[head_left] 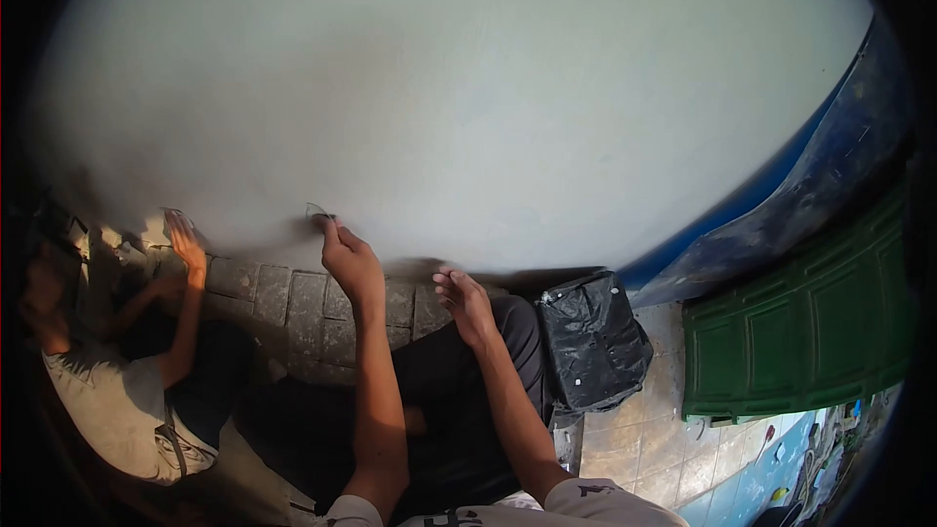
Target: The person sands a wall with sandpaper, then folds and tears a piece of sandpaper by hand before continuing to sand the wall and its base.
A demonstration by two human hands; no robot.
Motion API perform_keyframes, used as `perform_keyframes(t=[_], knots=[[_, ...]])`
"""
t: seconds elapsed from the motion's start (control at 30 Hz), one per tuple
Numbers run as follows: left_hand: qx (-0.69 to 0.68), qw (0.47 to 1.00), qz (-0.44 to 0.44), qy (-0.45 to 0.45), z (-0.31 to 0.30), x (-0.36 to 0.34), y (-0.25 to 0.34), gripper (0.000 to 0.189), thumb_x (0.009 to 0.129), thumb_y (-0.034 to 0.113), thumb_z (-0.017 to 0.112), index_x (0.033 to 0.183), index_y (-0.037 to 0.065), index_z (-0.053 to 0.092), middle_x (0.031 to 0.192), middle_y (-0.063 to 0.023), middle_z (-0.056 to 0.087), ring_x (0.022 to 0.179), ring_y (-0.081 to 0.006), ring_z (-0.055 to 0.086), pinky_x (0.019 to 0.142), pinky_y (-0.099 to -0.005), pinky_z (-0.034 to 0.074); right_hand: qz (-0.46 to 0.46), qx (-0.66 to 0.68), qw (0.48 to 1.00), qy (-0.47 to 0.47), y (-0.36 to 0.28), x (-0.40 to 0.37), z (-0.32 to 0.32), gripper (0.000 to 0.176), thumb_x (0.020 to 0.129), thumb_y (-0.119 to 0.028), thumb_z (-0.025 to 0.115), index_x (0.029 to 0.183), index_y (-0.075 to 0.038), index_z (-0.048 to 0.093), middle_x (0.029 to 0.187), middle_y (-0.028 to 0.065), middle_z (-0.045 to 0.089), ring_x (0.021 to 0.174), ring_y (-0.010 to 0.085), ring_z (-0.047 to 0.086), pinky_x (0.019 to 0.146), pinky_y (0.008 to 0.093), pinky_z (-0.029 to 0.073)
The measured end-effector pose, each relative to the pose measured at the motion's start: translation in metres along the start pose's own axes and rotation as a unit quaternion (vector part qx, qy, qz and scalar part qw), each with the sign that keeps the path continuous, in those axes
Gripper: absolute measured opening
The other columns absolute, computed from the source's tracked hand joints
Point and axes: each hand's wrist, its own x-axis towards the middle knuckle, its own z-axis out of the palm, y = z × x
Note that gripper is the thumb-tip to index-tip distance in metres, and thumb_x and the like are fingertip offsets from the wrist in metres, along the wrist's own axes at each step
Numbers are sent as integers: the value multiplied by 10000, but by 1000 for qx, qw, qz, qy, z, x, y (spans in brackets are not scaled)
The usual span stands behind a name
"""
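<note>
My left hand (351, 259) is raised against the lower part of a large pale wall panel (508, 107). Its fingers pinch a small, thin, dark-edged piece (314, 211) at the surface. To the right, my right hand (467, 304) is near the panel's lower edge, above my dark-trousered knee, with its fingers curled together; whether anything small is between them is hidden.
At the left a co-worker (127, 400) sits with one hand (185, 239) on the panel. Paving blocks (307, 312) lie below it. A black bag (593, 342) stands by my knee, near a green ribbed panel (800, 332) and blue sheeting (781, 205).
</note>
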Motion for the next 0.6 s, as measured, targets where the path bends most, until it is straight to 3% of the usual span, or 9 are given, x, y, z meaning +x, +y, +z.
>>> perform_keyframes(t=[0.17,0.23,0.37,0.43,0.47,0.53,0.57,0.6], knots=[[38,996,-49,-61,-4,3,1,419,1025,42,371,1392,-159,372,1219,-353,589,1175,-403,596,1006,-394,486,1,-13,1000,-8,-4,-1,1,278,1001,-262,544,1191,-78,631,1080,18,684,930,114,614,830,283,472],[20,998,55,-13,2,-10,-2,372,1027,52,375,1318,-166,449,1189,-354,601,1153,-420,601,978,-404,502,3,-12,1000,4,-3,-2,3,271,1003,-248,541,1190,-73,631,1075,20,687,923,112,617,826,279,468],[39,998,-17,-40,4,-2,-11,355,1023,44,385,1287,-181,459,1175,-356,606,1136,-433,605,958,-421,508,-5,-17,1000,-9,-3,-3,0,272,1005,-237,535,1199,-70,626,1075,20,687,918,112,618,818,277,467],[87,982,158,46,12,-4,-20,345,1022,50,394,1264,-180,480,1154,-349,617,1111,-434,617,936,-433,516,-5,-5,1000,3,-1,-3,3,274,1003,-244,531,1189,-75,641,1074,21,704,905,100,627,803,264,460],[91,982,158,48,7,1,-29,345,1022,50,394,1264,-180,480,1154,-349,617,1111,-434,617,936,-433,516,-2,-4,1000,1,1,-1,3,274,1003,-244,531,1189,-75,641,1074,21,704,905,100,627,803,264,460],[77,987,-107,-97,-15,14,-10,368,1019,39,385,1312,-176,441,1164,-345,616,1131,-424,612,956,-428,506,-6,-19,1000,-7,-1,-1,2,276,1002,-246,534,1192,-75,638,1072,23,701,900,100,625,800,261,457],[78,986,-106,-98,-9,7,-15,368,1019,39,385,1312,-176,441,1164,-345,616,1131,-424,612,956,-428,506,-6,-18,1000,-7,-1,-3,2,276,1002,-246,534,1192,-75,638,1072,23,701,900,100,625,800,261,457],[50,996,-37,-62,0,-3,-16,372,1022,48,385,1317,-170,444,1152,-338,625,1121,-418,619,943,-420,510,-4,-15,1000,1,-3,-2,2,274,1001,-245,535,1189,-75,639,1071,22,701,898,99,624,800,260,455]])
